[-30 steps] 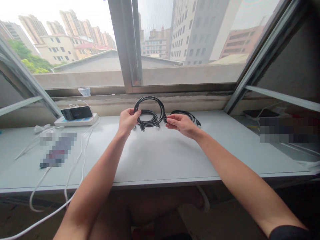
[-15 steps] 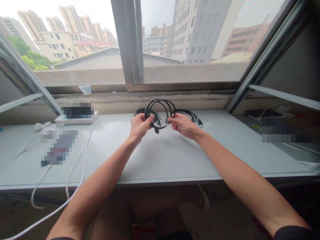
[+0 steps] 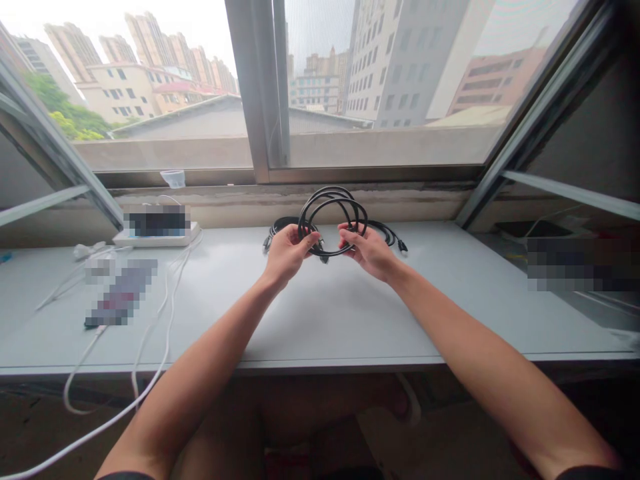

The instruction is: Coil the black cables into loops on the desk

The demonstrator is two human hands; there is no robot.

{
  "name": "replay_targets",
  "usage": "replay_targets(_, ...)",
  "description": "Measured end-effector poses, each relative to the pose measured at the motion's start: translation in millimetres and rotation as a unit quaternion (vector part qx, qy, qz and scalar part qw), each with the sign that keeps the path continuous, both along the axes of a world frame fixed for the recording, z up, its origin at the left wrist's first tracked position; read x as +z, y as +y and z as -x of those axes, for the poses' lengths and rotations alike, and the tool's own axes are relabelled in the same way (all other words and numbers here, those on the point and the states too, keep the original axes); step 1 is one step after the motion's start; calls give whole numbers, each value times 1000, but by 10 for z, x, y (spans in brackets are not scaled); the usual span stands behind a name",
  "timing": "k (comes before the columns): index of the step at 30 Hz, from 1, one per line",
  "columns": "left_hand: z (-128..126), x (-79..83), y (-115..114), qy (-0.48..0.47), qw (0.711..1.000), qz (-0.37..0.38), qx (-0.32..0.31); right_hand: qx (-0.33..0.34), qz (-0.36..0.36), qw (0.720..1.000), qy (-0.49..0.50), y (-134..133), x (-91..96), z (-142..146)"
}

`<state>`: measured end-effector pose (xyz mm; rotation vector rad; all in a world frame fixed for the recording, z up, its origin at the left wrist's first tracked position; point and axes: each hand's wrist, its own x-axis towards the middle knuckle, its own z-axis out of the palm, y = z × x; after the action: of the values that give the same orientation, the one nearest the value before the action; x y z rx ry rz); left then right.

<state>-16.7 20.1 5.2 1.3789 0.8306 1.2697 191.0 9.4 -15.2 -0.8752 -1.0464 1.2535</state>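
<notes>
A black cable coiled into a loop point(image 3: 332, 201) is held upright above the grey table point(image 3: 320, 313) near the window sill. My left hand point(image 3: 289, 252) grips the coil's left side with closed fingers. My right hand point(image 3: 369, 251) pinches its right side, near a plug end. Two more black coiled cables lie on the table behind: one point(image 3: 279, 227) behind my left hand, another point(image 3: 387, 233) behind my right hand.
A white power strip point(image 3: 156, 235) sits at the back left, with white cords point(image 3: 150, 320) running over the table's front edge. A small plastic cup point(image 3: 173, 178) stands on the window ledge. Blurred items lie left and right.
Both hands have drawn closer together and the coil has become smaller and tighter, with more loops. It has shifted slightly right, away from the coil lying on the table.
</notes>
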Motion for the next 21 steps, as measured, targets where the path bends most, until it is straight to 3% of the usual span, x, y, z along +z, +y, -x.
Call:
replay_targets(7,45,54,15,-36,999,34,17,78,-49,996,2,-129,113,-75)
replay_targets(15,45,16,44,-72,993,91,29,-4,-77,985,-154,-97,77,-27)
replay_targets(21,19,37,30,-142,985,94,-9,18,-98,967,-235,-132,-4,56)
